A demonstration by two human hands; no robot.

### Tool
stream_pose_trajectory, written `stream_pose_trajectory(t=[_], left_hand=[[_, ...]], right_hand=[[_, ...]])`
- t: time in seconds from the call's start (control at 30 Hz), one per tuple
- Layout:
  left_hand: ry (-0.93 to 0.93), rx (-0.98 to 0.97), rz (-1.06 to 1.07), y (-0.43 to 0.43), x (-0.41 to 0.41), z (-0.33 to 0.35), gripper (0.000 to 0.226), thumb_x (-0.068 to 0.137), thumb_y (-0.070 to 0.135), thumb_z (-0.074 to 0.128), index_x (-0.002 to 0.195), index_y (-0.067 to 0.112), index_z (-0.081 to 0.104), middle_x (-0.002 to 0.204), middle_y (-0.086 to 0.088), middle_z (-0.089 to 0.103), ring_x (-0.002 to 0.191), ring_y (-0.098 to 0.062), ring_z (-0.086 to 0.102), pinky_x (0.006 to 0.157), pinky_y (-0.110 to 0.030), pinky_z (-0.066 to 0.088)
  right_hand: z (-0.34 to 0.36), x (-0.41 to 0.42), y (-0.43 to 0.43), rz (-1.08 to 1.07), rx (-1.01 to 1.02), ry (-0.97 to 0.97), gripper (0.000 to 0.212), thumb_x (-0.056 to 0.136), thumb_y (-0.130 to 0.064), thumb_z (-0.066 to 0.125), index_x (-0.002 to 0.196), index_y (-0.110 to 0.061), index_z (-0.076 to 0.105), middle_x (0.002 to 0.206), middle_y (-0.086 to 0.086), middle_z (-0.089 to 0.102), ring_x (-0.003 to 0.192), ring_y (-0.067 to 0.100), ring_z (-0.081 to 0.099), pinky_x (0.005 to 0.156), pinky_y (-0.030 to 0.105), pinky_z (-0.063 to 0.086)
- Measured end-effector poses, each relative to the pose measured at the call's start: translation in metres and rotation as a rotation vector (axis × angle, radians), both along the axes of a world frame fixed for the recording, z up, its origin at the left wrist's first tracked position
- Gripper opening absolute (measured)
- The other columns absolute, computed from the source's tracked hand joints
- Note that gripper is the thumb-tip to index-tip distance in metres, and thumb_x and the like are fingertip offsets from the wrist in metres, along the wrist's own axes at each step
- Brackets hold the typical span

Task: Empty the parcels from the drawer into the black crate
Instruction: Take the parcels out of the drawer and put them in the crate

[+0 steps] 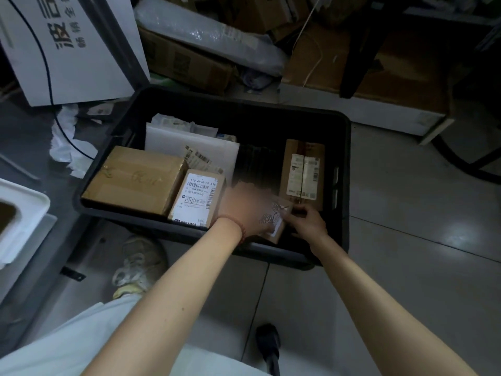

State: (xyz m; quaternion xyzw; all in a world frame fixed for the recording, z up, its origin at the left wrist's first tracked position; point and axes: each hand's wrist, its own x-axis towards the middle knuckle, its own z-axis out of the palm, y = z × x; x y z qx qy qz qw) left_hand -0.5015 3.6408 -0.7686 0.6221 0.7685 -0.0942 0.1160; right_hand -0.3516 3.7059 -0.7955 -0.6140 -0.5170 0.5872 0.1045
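left hand (245, 210) blurred, on small parcel (274, 225) | right hand (306, 221) pinches its edge | inside black crate (344, 147)

**Materials & finishes**

Black crate (344, 164): matt plastic, smooth.
Big box (135, 180): brown cardboard w/ glossy clear tape.
Labelled box (198, 199): cardboard, white paper label.
Small parcel (278, 226): brown card, paper sticker.
Mailer (176, 142): white, matt, foam-like.
Roll (211, 36) behind: bubble wrap, shiny plastic.
Floor (420, 213): glossy grey tile.

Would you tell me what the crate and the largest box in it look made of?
Black crate: likely moulded plastic, matte, with rounded rim and handle slot. Largest box: brown cardboard, glossy under clear tape, it seems.
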Motion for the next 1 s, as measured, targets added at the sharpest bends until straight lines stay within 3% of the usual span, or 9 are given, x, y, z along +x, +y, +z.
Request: stream_pose_trajectory(t=[0.17, 0.3, 0.43, 0.5, 0.6, 0.67, 0.73, 0.83, 1.0], left_hand=[[-0.074, -0.106, 0.027, -0.007, -0.007, -0.006, 0.096, 0.079, 0.077, 0.044, 0.152, 0.031, 0.005, 0.16, -0.005, 0.002, 0.147, -0.026, -0.002, 0.118, -0.046, 0.011], [-0.06, -0.096, 0.04, 0.001, -0.003, 0.001, 0.101, 0.074, 0.078, 0.051, 0.152, 0.028, 0.01, 0.153, -0.012, 0.021, 0.143, -0.034, 0.013, 0.118, -0.047, 0.012], [0.004, -0.11, 0.033, 0.007, -0.004, 0.012, 0.082, 0.077, 0.076, 0.049, 0.14, 0.025, 0.038, 0.135, -0.009, 0.041, 0.123, -0.03, 0.043, 0.111, -0.046, 0.022], [0.069, -0.095, 0.015, 0.007, -0.006, 0.015, 0.077, 0.078, 0.077, 0.048, 0.134, 0.024, 0.045, 0.131, -0.008, 0.045, 0.12, -0.027, 0.046, 0.104, -0.044, 0.029], [0.103, -0.125, 0.038, 0.005, -0.008, 0.016, 0.073, 0.082, 0.073, 0.045, 0.135, 0.022, 0.045, 0.133, -0.008, 0.046, 0.123, -0.027, 0.045, 0.107, -0.045, 0.027], [0.098, -0.144, 0.062, 0.003, -0.009, 0.018, 0.07, 0.085, 0.068, 0.046, 0.138, 0.022, 0.043, 0.137, -0.008, 0.046, 0.127, -0.028, 0.041, 0.109, -0.047, 0.024], [0.102, -0.133, 0.075, 0.002, -0.014, 0.022, 0.066, 0.087, 0.066, 0.044, 0.137, 0.022, 0.045, 0.136, -0.006, 0.049, 0.128, -0.027, 0.04, 0.107, -0.046, 0.025], [0.125, -0.06, 0.055, 0.002, -0.022, 0.036, 0.062, 0.089, 0.063, 0.043, 0.137, 0.024, 0.045, 0.134, -0.004, 0.053, 0.127, -0.026, 0.041, 0.102, -0.043, 0.029], [0.119, 0.044, 0.209, -0.008, -0.058, 0.08, 0.056, 0.09, 0.059, 0.043, 0.136, 0.025, 0.045, 0.134, -0.003, 0.053, 0.127, -0.025, 0.042, 0.102, -0.045, 0.031]], right_hand=[[0.0, 0.003, 0.004, 0.063, -0.023, -0.003, 0.034, 0.09, -0.027, 0.066, 0.12, -0.015, 0.056, 0.122, 0.008, 0.062, 0.111, 0.027, 0.06, 0.086, 0.041, 0.053], [0.002, 0.002, 0.0, 0.083, 0.005, 0.006, 0.033, 0.095, -0.024, 0.06, 0.126, -0.017, 0.053, 0.122, 0.008, 0.062, 0.11, 0.027, 0.06, 0.087, 0.042, 0.053], [0.004, 0.002, 0.001, 0.107, -0.036, 0.035, 0.024, 0.094, -0.021, 0.061, 0.117, -0.024, 0.053, 0.119, 0.007, 0.063, 0.106, 0.029, 0.063, 0.077, 0.041, 0.055], [0.005, 0.0, 0.002, 0.124, -0.059, 0.059, 0.022, 0.092, -0.019, 0.064, 0.11, -0.025, 0.053, 0.116, 0.009, 0.064, 0.101, 0.028, 0.065, 0.073, 0.04, 0.057], [0.004, -0.006, -0.002, 0.18, -0.013, 0.04, 0.025, 0.09, -0.014, 0.067, 0.109, -0.022, 0.054, 0.115, 0.007, 0.066, 0.095, 0.022, 0.066, 0.064, 0.03, 0.057], [0.002, -0.008, -0.003, 0.202, 0.02, 0.0, 0.03, 0.089, -0.015, 0.067, 0.116, -0.02, 0.055, 0.117, 0.007, 0.066, 0.1, 0.021, 0.065, 0.073, 0.034, 0.058], [0.006, -0.008, -0.002, 0.283, 0.049, -0.06, 0.04, 0.089, -0.021, 0.068, 0.126, -0.018, 0.053, 0.124, 0.007, 0.064, 0.111, 0.023, 0.061, 0.091, 0.04, 0.054], [0.013, -0.007, 0.0, 0.424, 0.232, -0.24, 0.056, 0.088, -0.031, 0.069, 0.137, -0.019, 0.046, 0.135, 0.005, 0.057, 0.127, 0.025, 0.05, 0.105, 0.038, 0.04], [0.045, -0.028, -0.004, 0.536, 0.64, -0.442, 0.053, 0.091, -0.046, 0.057, 0.137, -0.023, 0.046, 0.138, 0.005, 0.05, 0.129, 0.028, 0.043, 0.103, 0.044, 0.034]])
